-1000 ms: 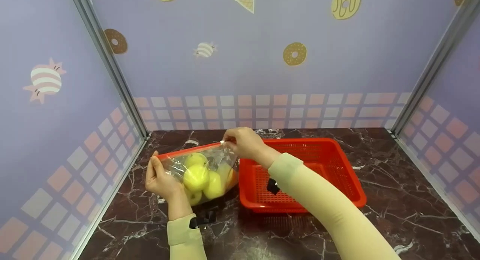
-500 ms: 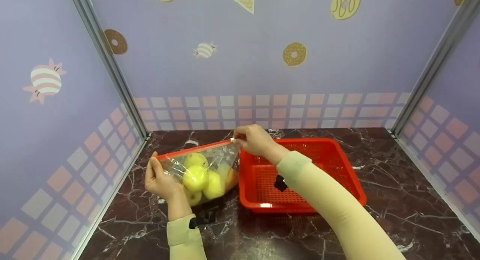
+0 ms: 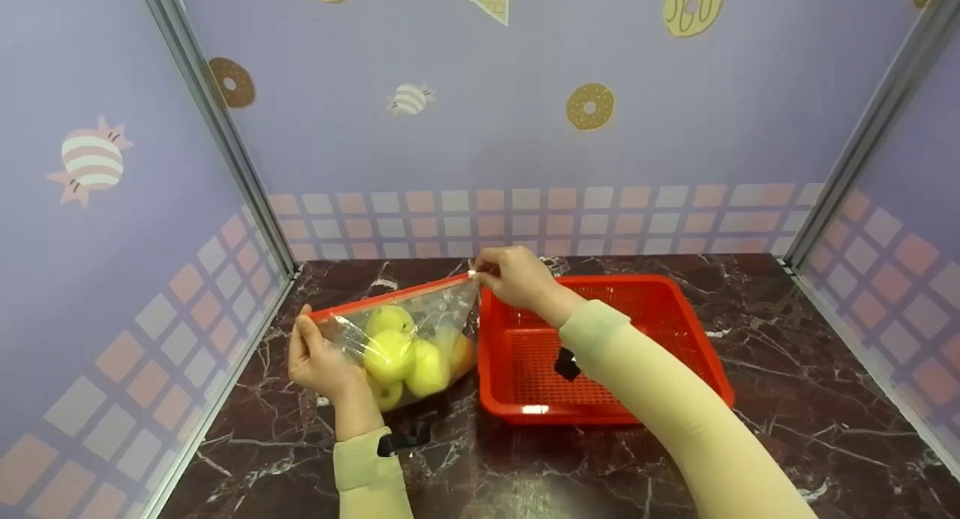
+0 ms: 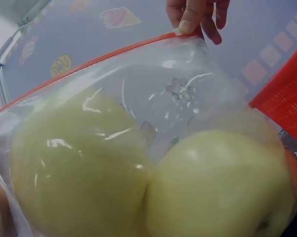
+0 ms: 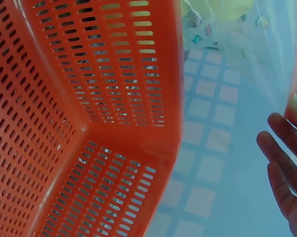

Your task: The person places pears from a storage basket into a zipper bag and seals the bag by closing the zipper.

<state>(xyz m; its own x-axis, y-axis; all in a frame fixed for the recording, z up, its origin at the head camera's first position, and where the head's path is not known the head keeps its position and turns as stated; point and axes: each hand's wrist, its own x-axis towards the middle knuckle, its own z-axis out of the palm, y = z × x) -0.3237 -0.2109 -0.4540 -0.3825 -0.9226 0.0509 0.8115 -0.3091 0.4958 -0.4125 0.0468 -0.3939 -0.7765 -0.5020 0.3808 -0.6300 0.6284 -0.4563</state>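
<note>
A clear zipper bag [image 3: 442, 309] with a red zip strip holds several yellow-green apples [image 3: 390, 354] and an orange-coloured fruit [image 3: 461, 352] at its right side. My left hand [image 3: 319, 361] pinches the left end of the red strip. At the strip's right end, my right hand [image 3: 514, 279] pinches the small white slider [image 3: 472, 274] between thumb and finger. The strip is stretched taut between both hands, rising to the right. In the left wrist view, the right-hand fingers show at the slider [image 4: 178, 31] above the apples [image 4: 217, 182]. The right wrist view shows the other fingers spread apart.
A red perforated plastic basket [image 3: 600, 414] stands on the dark marbled table [image 3: 285, 459], just right of the bag and partly under my right forearm. Patterned lilac panels [image 3: 525, 151] enclose the table at the back and both sides.
My right hand has slid the slider rightward along the strip to its right end, pulling that corner up slightly. The left hand stays nearly still; the basket has not moved.
</note>
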